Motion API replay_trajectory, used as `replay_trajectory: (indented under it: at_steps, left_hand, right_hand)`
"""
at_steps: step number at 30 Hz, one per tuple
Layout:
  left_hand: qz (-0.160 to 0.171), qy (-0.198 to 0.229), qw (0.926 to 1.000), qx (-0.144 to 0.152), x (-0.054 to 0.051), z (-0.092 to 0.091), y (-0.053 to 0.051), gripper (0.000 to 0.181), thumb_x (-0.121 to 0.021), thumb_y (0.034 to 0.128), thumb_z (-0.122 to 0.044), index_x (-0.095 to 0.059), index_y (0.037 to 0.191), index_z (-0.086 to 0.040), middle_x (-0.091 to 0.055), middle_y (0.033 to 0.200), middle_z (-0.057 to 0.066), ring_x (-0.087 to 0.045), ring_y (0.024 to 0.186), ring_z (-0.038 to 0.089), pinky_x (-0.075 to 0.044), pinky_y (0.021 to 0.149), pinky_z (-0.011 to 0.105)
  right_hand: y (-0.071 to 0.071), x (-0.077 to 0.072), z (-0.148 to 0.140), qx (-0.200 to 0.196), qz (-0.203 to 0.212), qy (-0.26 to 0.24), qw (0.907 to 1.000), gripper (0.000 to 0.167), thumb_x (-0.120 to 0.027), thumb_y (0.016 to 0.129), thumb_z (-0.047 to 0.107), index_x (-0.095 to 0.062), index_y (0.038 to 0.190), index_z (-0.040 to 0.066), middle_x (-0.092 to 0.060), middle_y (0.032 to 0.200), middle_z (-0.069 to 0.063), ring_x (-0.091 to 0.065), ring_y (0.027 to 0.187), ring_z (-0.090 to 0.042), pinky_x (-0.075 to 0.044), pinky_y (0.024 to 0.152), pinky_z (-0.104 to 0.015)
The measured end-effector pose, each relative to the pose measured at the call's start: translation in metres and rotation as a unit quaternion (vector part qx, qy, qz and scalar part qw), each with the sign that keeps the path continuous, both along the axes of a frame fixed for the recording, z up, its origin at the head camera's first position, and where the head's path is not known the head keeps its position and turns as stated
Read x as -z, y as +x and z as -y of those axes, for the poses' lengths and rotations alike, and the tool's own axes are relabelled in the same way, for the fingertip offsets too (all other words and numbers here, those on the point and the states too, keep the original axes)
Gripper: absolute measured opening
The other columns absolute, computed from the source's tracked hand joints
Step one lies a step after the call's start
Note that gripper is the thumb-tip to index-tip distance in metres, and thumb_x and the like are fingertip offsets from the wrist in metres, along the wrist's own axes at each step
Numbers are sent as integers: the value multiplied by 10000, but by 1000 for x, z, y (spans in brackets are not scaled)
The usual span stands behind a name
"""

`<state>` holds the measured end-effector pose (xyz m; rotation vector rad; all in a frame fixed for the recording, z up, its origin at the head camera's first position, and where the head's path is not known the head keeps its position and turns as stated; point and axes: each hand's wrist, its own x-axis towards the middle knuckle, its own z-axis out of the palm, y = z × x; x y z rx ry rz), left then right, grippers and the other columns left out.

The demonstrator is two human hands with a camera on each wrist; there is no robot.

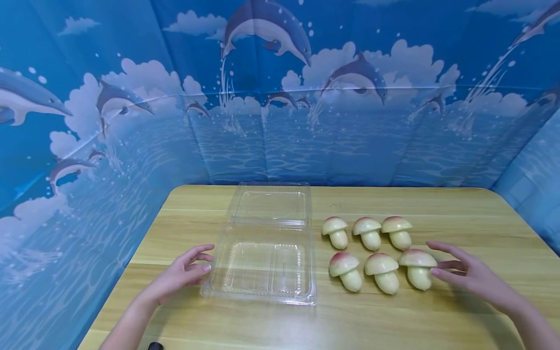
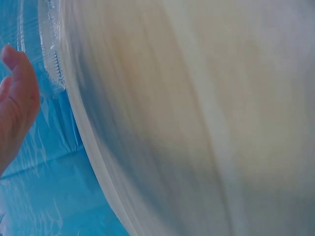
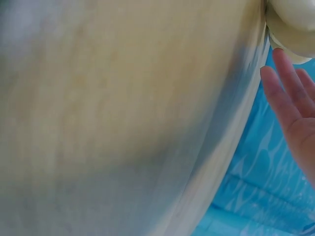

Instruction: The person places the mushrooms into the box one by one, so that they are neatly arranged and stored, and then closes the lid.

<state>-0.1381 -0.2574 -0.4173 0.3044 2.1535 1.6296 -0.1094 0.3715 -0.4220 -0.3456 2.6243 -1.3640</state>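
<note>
Six mushrooms (image 1: 381, 265), two rows of three, lying on the right half of the tabletop (image 1: 245, 325). Caps domed, stems stubby and rounded, pointing towards the person. Surface smooth, slightly glossy, pale cream-green; pink-red blush on the caps, strongest on the front-left one.

One clamshell container (image 1: 262, 296), clear thin plastic, unfolded flat to the left of the mushrooms. Two halves: lid (image 1: 271, 204) at the far side, base (image 1: 251, 267) nearer, joined at a hinge. Both rectangular, with finely ribbed inner borders.

Two bare hands. Left hand (image 1: 185, 270) beside the base's left edge, fingers loosely bent, thumb apart from them, holding nothing; contact with the rim cannot be told. Right hand (image 1: 465, 274) at the front row's rightmost mushroom, thumb and fingers spread wide, gripping nothing; whether a fingertip touches the cap is unclear.

Tabletop pale yellow wood grain, far corners rounded. One creased blue backdrop (image 1: 284, 141) behind, printed with dolphins, clouds, water. One black object (image 1: 155, 346), cut off at the near edge.
</note>
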Motion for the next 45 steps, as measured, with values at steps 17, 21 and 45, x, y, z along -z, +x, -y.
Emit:
replay_trajectory:
  at_steps: [17, 21, 45]
  left_hand:
    - [-78, 285, 9996, 24, 1, -5, 2, 634, -585, 916, -114, -238, 1430, 18, -415, 1131, 221, -573, 838, 116, -490, 720, 282]
    - [-81, 341, 9994, 19, 2, -5, 1, 639, -590, 913, -109, -236, 1428, 25, -439, 1084, 161, -571, 792, 95, -490, 702, 267]
    - [-9, 600, 9982, -7, 3, -7, 0, 669, -591, 906, -76, -198, 1434, 45, -452, 1041, 107, -568, 801, 81, -490, 688, 237]
  right_hand:
    - [-6, 3, 12, -96, 473, 281, 9984, 585, -581, 931, 230, -323, 1431, 70, -385, 1264, 215, -574, 939, -7, -516, 685, -311]
    - [-8, 2, 14, -86, 649, 304, 9974, 617, -581, 930, 255, -296, 1440, 57, -367, 1363, -146, -571, 945, -11, -516, 697, -314]
    - [-8, 5, 19, -234, 755, -570, 9952, 568, -565, 932, 121, -290, 1414, 2, -468, 1154, 297, -625, 898, -145, -513, 693, -312]
